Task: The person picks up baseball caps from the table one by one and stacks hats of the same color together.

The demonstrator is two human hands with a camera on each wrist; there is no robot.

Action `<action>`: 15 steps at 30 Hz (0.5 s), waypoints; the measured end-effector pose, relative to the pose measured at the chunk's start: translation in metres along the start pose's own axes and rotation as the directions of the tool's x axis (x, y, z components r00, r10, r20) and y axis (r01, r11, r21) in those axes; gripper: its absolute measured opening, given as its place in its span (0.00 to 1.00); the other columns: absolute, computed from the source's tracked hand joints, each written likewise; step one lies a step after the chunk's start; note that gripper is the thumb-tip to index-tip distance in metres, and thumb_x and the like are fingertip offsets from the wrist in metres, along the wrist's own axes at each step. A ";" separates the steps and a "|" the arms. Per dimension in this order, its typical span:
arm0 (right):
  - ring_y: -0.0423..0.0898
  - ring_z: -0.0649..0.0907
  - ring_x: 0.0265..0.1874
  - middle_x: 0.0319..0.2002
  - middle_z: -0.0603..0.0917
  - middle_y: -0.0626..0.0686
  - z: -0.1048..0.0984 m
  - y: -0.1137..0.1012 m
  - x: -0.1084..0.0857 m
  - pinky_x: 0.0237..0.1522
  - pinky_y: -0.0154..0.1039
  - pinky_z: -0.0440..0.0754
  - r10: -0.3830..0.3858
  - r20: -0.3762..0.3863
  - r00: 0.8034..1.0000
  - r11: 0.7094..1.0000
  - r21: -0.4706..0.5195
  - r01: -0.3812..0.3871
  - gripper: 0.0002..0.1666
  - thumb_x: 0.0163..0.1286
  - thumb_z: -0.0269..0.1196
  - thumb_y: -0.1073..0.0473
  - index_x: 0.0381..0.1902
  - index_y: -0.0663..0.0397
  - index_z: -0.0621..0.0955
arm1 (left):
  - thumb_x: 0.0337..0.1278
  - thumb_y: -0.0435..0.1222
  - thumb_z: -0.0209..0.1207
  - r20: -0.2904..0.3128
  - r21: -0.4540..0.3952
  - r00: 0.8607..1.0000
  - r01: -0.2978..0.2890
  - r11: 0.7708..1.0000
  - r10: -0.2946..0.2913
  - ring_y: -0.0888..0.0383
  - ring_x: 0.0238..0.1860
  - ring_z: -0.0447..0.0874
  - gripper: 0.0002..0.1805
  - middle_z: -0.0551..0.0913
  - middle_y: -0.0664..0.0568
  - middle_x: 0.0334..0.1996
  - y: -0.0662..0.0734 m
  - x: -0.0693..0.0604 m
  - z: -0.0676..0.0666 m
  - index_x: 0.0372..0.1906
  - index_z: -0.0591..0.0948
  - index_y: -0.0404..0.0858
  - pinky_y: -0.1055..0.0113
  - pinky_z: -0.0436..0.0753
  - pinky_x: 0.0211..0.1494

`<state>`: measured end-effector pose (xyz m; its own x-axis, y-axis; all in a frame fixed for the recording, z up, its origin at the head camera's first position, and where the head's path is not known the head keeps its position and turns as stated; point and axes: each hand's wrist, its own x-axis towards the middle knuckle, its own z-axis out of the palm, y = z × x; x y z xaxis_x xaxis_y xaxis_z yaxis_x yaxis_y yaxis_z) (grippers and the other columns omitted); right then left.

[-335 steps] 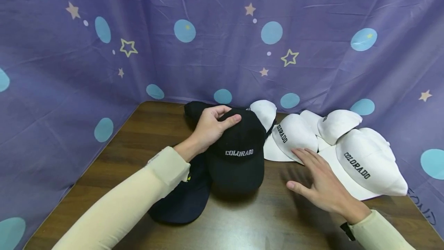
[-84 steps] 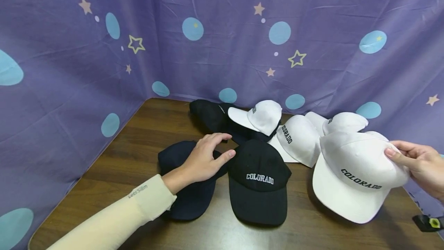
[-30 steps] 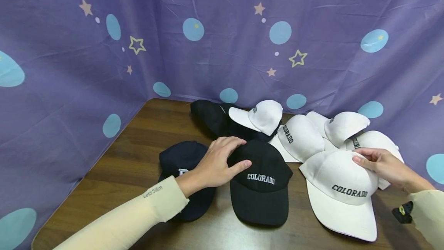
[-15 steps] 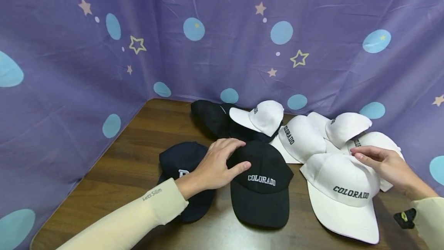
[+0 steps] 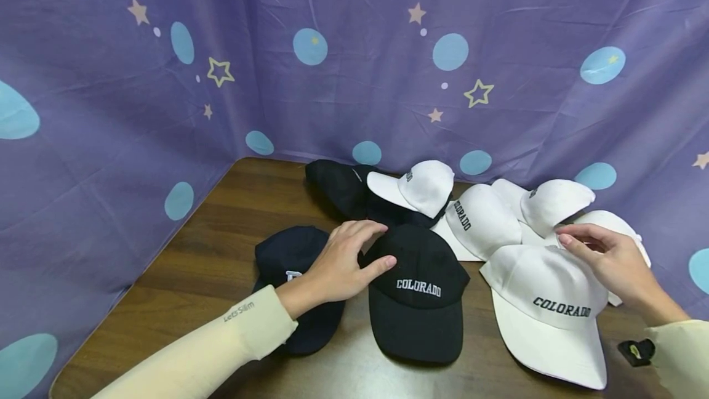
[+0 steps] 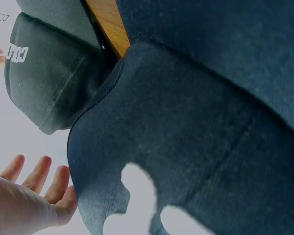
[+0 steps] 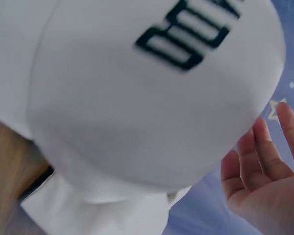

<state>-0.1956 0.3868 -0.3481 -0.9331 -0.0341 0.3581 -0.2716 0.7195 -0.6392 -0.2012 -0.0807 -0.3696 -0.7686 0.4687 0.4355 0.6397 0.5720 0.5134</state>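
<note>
Brown worktop (image 5: 221, 226) carries a black cap (image 5: 415, 310) at five o'clock, a front white cap (image 5: 545, 340) at four, long axes and brims roughly towards six, left hand (image 5: 344, 260) and right hand (image 5: 617, 258) alongside, fingers (image 5: 370, 233) half-spread, empty.

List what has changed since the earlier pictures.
The black cap, earlier in the left hand, was let go and now sits nearer on the table. The right hand lowered the front white cap beside it and let go. The navy cap stays at left, the other caps behind.

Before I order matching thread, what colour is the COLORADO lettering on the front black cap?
White lettering on the black cap, best seen in the head view.
</note>
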 end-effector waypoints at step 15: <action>0.29 0.82 0.37 0.40 0.87 0.31 0.021 -0.028 -0.006 0.37 0.24 0.74 -0.059 0.018 0.998 0.998 0.008 0.059 0.14 0.74 0.66 0.58 0.53 0.57 0.86 | 0.69 0.53 0.61 -0.022 -0.032 0.999 0.048 0.998 -0.049 0.47 0.70 0.69 0.31 0.76 0.48 0.67 -0.002 0.002 -0.011 0.68 0.77 0.39 0.43 0.64 0.73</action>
<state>-0.1878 0.3521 -0.3469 -0.9195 -0.0893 0.3828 -0.3280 0.7109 -0.6221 -0.2037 -0.0879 -0.3617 -0.7984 0.4255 0.4260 0.6021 0.5721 0.5569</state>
